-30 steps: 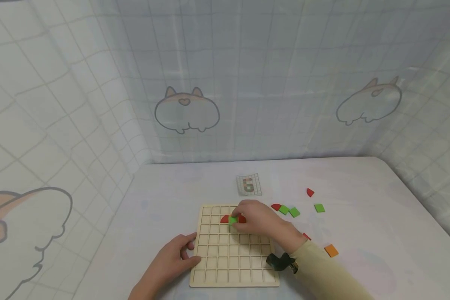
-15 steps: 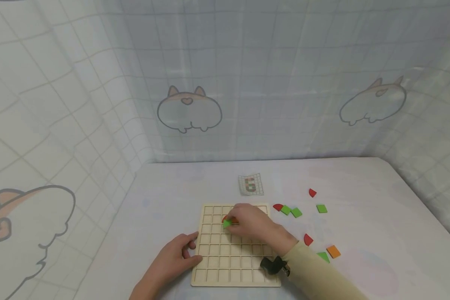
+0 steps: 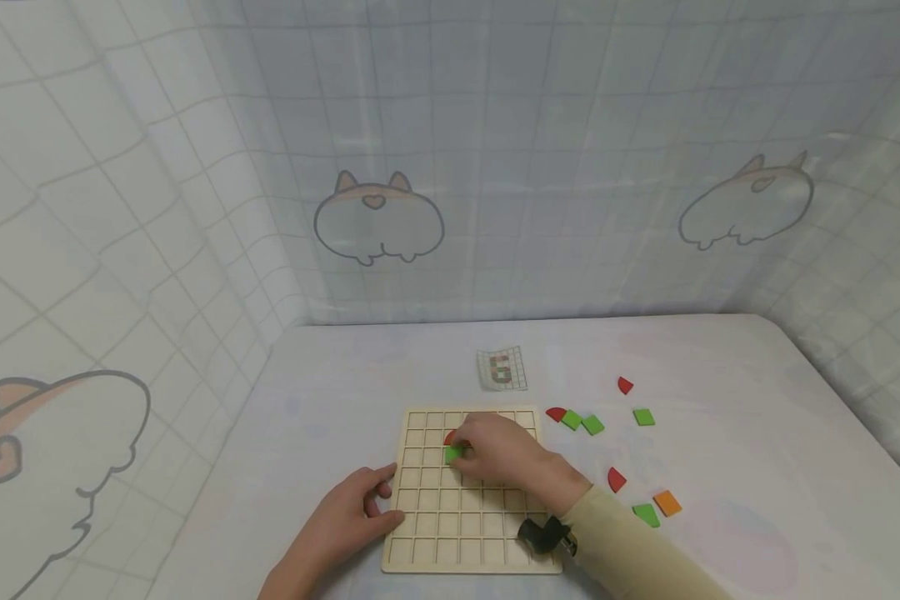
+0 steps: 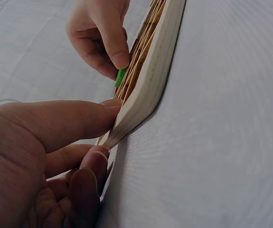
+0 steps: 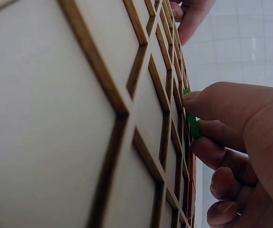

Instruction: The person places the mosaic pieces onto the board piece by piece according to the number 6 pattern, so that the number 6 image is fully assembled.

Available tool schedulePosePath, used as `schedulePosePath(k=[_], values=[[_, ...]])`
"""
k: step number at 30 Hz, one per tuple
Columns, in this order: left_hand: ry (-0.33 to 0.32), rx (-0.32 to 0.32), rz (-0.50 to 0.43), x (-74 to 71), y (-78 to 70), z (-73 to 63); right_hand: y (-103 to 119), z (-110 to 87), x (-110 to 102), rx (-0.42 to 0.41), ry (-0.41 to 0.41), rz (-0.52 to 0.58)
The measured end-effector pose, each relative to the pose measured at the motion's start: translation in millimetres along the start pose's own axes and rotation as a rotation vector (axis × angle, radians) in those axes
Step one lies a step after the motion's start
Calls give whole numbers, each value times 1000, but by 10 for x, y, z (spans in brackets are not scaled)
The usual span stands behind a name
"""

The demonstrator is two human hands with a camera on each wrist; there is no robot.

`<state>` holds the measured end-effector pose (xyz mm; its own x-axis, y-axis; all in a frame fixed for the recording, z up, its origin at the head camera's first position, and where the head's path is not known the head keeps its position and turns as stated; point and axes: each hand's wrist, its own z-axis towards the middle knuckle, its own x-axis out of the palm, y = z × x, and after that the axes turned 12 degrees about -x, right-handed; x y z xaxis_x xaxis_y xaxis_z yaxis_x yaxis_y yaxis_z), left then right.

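Observation:
A pale wooden grid board (image 3: 427,546) lies flat in front of me. My left hand (image 3: 345,518) holds its left edge; in the left wrist view the thumb (image 4: 74,118) lies on the rim, with the fingers curled at the side. Over the upper part of the board, my right hand (image 3: 504,454) pinches a green square tile (image 3: 452,455) between thumb and fingers. The tile (image 5: 192,124) tilts at the cell walls in the right wrist view. Just above it on the board sits a red quarter-circle piece (image 3: 450,436), partly covered by the right hand.
Behind the board lies a card with a grid pattern (image 3: 501,370). To the right are scattered red quarter circles (image 3: 617,479), green squares (image 3: 592,425), an orange square (image 3: 667,503) and a green piece with a slanted side (image 3: 647,515). A white curtain (image 3: 555,250) stands behind the table.
My right hand has moved slightly left and toward me with a green tile, from the row of red pieces to the cell below. The left hand stays at the board's edge.

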<state>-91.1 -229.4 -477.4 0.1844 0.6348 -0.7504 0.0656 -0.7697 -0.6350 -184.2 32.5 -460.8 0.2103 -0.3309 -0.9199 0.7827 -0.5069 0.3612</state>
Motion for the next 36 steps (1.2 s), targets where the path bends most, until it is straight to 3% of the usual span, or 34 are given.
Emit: schedulePosePath(k=[12, 36], values=[[12, 0, -15, -4, 0, 3, -16, 0, 38, -32, -11, -45], [20, -11, -18, 5, 6, 17, -9, -21, 2, -22, -6, -14]])
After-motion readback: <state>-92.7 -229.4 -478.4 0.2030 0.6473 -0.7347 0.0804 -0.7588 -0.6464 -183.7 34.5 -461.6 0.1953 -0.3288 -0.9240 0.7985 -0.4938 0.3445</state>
